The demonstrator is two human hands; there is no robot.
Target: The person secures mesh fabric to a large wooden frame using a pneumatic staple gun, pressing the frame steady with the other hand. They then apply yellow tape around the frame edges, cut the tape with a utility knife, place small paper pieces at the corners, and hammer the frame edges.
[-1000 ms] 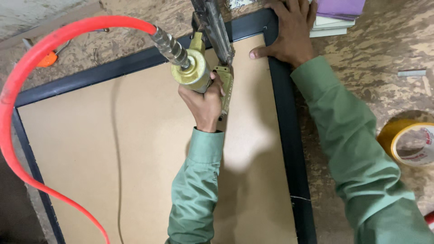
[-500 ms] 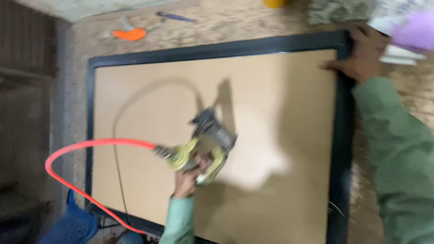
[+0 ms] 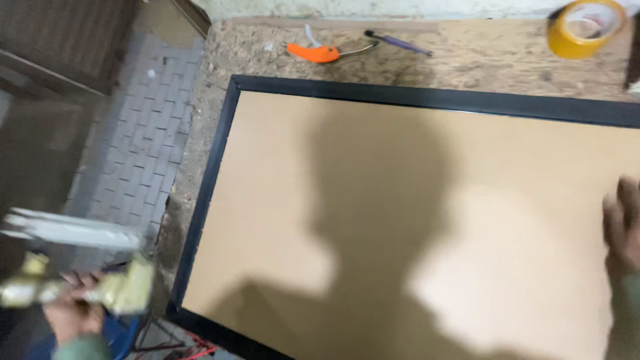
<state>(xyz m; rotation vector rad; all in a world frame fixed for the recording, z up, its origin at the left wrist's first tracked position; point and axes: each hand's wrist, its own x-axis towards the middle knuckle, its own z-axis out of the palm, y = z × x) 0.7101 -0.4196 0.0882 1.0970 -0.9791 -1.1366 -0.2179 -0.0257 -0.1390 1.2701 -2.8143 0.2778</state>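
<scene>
A large picture frame with a black rim (image 3: 207,180) lies face down on the workbench, its tan backing board (image 3: 400,220) up. My left hand (image 3: 67,317) is at the lower left, off the bench's edge, gripping a yellow-green pneumatic nail gun (image 3: 87,287) that is blurred by motion. My right hand (image 3: 623,230) rests on the backing board at the right edge of the view, fingers apart, holding nothing.
A chipboard bench top (image 3: 467,57) carries an orange-handled tool (image 3: 313,52), a dark pen-like tool (image 3: 398,42) and a roll of yellow tape (image 3: 585,27) at the back. A grey tiled floor (image 3: 127,147) lies left of the bench.
My left hand has swung the nail gun off the backing board to the lower left, past the frame's edge. The view has turned left, and the right hand has come off the frame's rim.
</scene>
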